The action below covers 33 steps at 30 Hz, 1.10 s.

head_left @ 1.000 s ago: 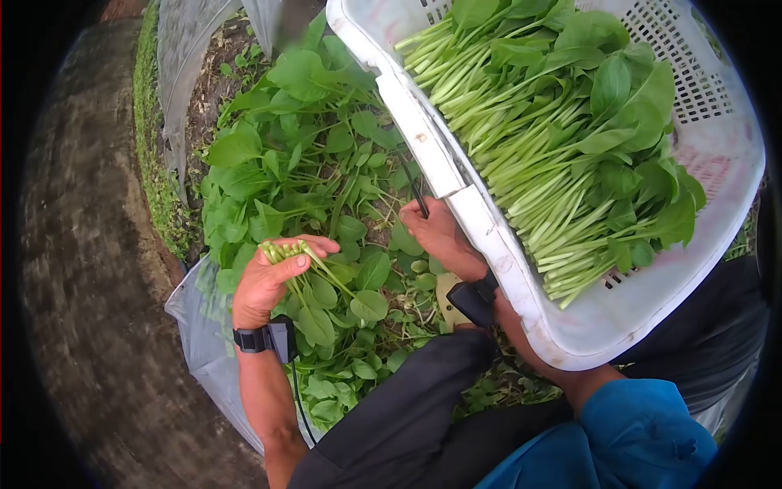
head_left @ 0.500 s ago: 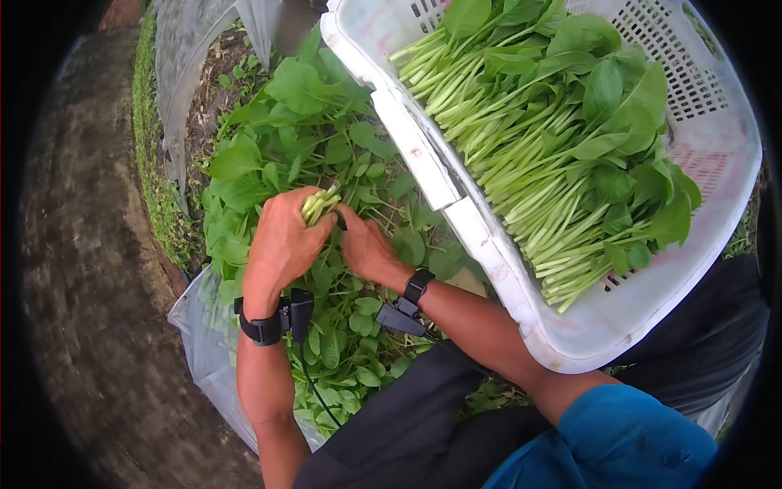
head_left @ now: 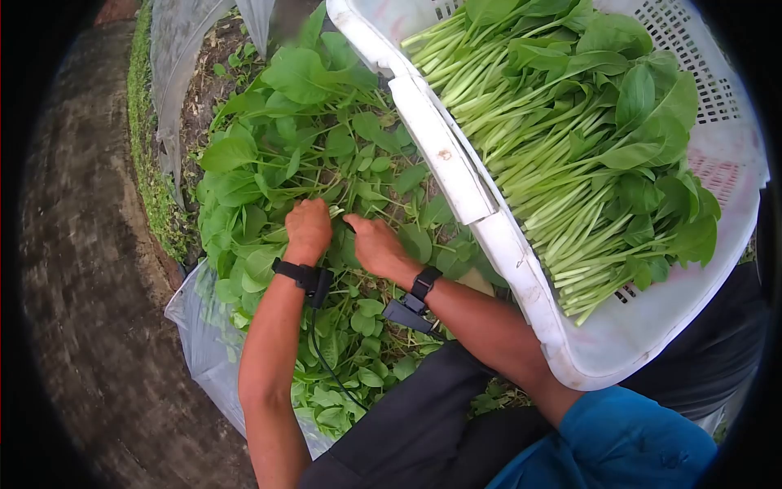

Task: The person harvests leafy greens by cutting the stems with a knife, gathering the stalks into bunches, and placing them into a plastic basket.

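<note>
My left hand (head_left: 309, 231) is closed round leafy green stems among the growing plants. Pale stem ends (head_left: 335, 210) peep out beside its knuckles, and the rest of the bunch is hidden. Just to the right, my right hand (head_left: 381, 248) is closed too, on a small dark tool (head_left: 350, 226) of which only a bit shows. Broad-leaved greens (head_left: 297, 77) grow thickly around both hands. A white plastic basket (head_left: 444, 155) at the upper right holds many picked greens (head_left: 562, 155), laid with stems toward the lower left.
Clear plastic sheeting (head_left: 208, 326) edges the bed at lower left, with another sheet (head_left: 181, 73) at upper left. Beyond lies a dark path (head_left: 90, 244) with a grassy strip (head_left: 140, 106). My knee (head_left: 407, 407) is close below, and the basket overhangs my right forearm.
My left hand has moved forward and turned over, so the stem bunch shows far less. My right hand has shifted slightly right and down. The basket appears a little farther right.
</note>
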Each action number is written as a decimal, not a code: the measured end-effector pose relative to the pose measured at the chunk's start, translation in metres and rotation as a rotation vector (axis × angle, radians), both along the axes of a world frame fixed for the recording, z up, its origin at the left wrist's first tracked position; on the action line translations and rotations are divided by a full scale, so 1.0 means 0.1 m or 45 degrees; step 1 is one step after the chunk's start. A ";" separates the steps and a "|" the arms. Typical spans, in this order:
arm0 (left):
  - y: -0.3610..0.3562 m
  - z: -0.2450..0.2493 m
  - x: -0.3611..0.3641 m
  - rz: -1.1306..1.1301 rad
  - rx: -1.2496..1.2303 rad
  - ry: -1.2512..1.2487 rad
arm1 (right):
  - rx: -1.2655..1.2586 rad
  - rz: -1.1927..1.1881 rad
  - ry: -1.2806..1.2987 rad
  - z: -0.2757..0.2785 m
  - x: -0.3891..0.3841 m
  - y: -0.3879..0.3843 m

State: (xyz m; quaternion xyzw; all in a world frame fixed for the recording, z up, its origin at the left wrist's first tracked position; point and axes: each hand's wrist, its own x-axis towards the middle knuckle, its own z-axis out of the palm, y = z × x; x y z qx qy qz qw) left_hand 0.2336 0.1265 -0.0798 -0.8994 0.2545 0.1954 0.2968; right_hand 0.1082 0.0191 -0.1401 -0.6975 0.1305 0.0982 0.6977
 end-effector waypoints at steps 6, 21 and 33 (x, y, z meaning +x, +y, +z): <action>-0.12 0.28 0.02 0.077 -0.190 0.019 | -0.078 0.001 0.024 0.00 0.02 0.02; -0.22 0.68 0.08 0.680 -0.500 0.494 | -0.016 0.086 0.062 0.03 0.00 0.03; 0.14 0.00 -0.10 0.269 -0.003 0.083 | -0.044 0.217 0.095 -0.04 0.02 0.13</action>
